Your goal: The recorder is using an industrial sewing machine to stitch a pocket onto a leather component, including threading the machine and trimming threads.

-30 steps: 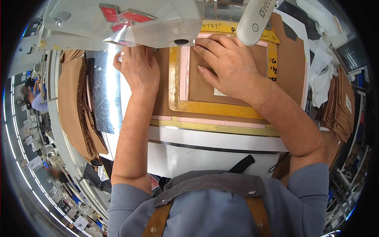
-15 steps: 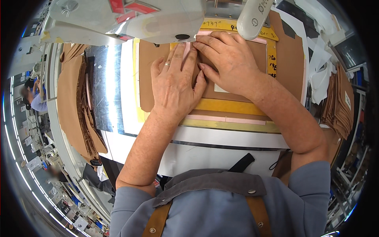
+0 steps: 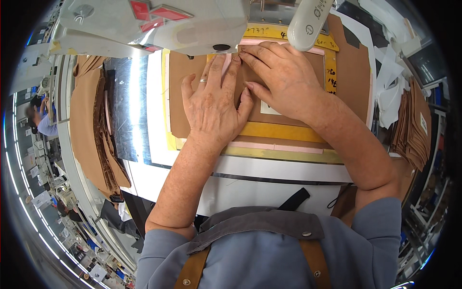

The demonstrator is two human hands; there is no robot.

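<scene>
My left hand [image 3: 211,108] lies flat with its fingers stretched on a brown cloth panel [image 3: 180,111], the fingertips close below a white machine head [image 3: 192,26]. A narrow pink strip [image 3: 226,65] shows between two of its fingers. To its right, my right hand [image 3: 291,79] rests on the same brown cloth, fingers extended and thumb apart, fingertips close to those of the left. Around the cloth runs a yellow template frame [image 3: 279,130] with handwritten marks. A pale rectangular patch [image 3: 269,110] is partly covered by my right hand.
A rounded white device [image 3: 308,26] hangs over the frame's far right corner. Brown cloth pieces are stacked at the left [image 3: 86,130], and more brown pieces [image 3: 414,125] hang at the right beside crumpled white sheets [image 3: 389,103]. Another person [image 3: 43,118] sits at the far left.
Both hands stay on the cloth in nearly the same place. My left little finger has spread slightly outward, and my left forearm has shifted a little to the right.
</scene>
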